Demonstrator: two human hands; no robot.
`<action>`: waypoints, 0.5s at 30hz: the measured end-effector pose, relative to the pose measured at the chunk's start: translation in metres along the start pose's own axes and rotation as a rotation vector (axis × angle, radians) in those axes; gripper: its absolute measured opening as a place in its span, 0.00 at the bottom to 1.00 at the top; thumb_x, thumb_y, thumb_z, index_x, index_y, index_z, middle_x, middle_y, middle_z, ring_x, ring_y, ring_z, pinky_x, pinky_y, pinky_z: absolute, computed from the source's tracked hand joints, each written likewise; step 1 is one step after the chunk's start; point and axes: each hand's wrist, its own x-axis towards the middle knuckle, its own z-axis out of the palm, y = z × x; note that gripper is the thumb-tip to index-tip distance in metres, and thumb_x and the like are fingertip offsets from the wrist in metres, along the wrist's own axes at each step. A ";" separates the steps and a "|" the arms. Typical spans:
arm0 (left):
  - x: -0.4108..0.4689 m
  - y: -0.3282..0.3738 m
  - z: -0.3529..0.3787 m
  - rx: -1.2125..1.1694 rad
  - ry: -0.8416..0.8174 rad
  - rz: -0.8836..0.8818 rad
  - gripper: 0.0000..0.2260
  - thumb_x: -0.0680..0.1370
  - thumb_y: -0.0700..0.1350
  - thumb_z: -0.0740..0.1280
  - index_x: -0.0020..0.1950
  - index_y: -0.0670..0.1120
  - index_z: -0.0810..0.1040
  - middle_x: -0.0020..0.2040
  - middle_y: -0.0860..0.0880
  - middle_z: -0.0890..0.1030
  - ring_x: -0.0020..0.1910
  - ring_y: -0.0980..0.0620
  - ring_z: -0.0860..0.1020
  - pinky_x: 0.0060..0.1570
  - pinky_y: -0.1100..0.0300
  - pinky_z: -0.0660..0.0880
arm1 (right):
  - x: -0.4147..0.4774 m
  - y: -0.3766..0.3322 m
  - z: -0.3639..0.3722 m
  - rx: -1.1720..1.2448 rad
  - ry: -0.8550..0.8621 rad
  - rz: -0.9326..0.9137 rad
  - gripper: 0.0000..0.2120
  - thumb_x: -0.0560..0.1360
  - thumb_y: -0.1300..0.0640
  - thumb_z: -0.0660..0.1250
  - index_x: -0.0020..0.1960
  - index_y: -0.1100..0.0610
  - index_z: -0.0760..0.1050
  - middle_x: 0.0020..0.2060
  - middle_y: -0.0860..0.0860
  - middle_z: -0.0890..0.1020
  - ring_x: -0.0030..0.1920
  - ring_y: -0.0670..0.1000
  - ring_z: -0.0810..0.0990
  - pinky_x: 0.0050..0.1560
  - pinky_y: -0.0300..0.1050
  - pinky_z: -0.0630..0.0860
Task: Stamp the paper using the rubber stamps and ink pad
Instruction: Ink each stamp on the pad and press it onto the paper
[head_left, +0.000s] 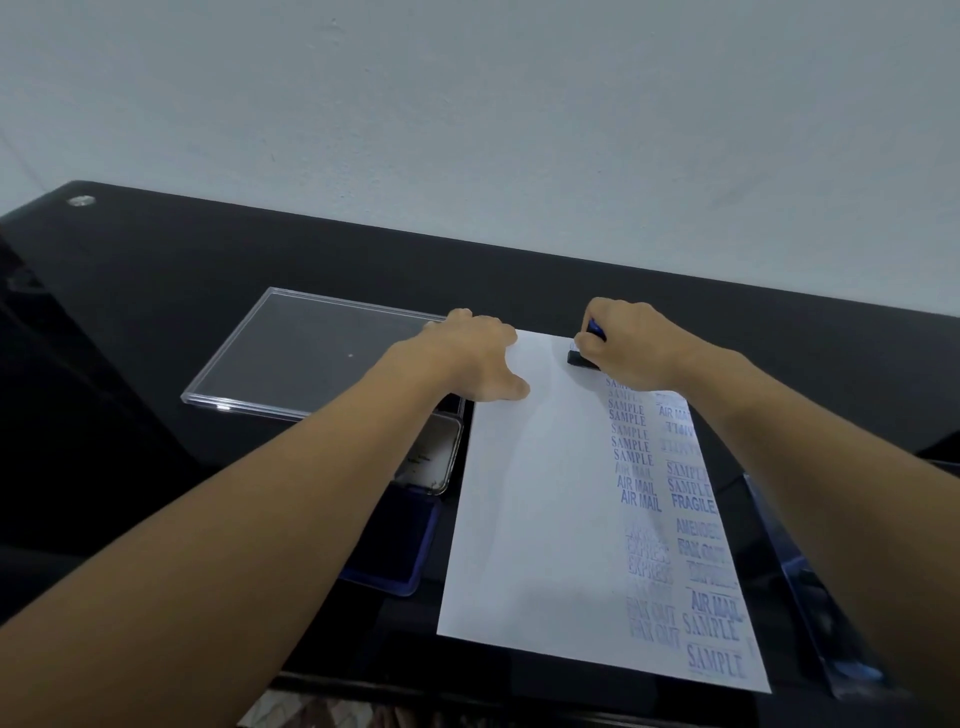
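— Where are the hands?
— Both arms stretch across the black table (156, 270). The left hand (470, 353) lies flat with fingers spread, pinning the far left corner of the paper (535, 493).
— And the other?
— The right hand (631, 338) curls round a rubber stamp (583, 358), its base down at the sheet's far edge. The open ink pad (400, 551) sits just left of the paper.

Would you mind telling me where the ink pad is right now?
In the head view, the ink pad lies open on the black table, just left of the paper, partly hidden under the left forearm, nearer than the clear plastic tray.
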 end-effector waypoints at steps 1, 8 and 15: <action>0.000 0.000 0.000 -0.004 -0.001 0.001 0.27 0.75 0.60 0.63 0.70 0.48 0.68 0.68 0.52 0.70 0.74 0.43 0.58 0.68 0.45 0.65 | -0.001 0.000 0.001 0.001 0.001 0.003 0.08 0.83 0.53 0.57 0.50 0.56 0.70 0.43 0.54 0.78 0.38 0.53 0.75 0.38 0.47 0.71; 0.000 -0.001 -0.001 -0.009 -0.017 -0.015 0.28 0.75 0.60 0.64 0.71 0.48 0.68 0.73 0.50 0.67 0.74 0.44 0.57 0.69 0.44 0.65 | -0.003 0.000 0.005 0.020 0.000 0.015 0.07 0.83 0.55 0.55 0.51 0.58 0.67 0.41 0.57 0.77 0.35 0.53 0.71 0.34 0.49 0.69; 0.002 0.001 -0.004 0.019 -0.031 -0.003 0.31 0.74 0.61 0.65 0.73 0.49 0.66 0.73 0.52 0.67 0.74 0.45 0.58 0.68 0.44 0.67 | -0.002 0.000 0.006 0.031 0.008 0.003 0.06 0.82 0.55 0.56 0.50 0.57 0.67 0.39 0.55 0.77 0.34 0.52 0.71 0.33 0.46 0.68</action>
